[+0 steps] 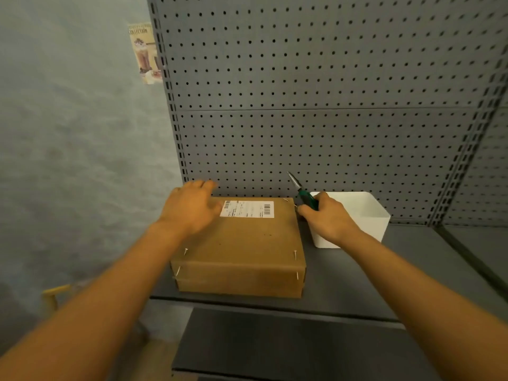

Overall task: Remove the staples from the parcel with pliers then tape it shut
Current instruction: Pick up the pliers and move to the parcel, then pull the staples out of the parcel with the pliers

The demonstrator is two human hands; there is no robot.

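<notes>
A stapled brown cardboard parcel point(242, 248) sits on the grey shelf point(357, 284). The left hand point(189, 209) rests on its far left corner, fingers loosely spread. The right hand point(327, 215) grips green-handled pliers point(302, 192), tips raised, before a white bin point(368, 213).

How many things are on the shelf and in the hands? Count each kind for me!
Parcel: 1
Staples showing, like this one: 6
Pliers, held in the right hand: 1
White bin: 1
Total: 9

More staples may be hidden under the left hand.
</notes>
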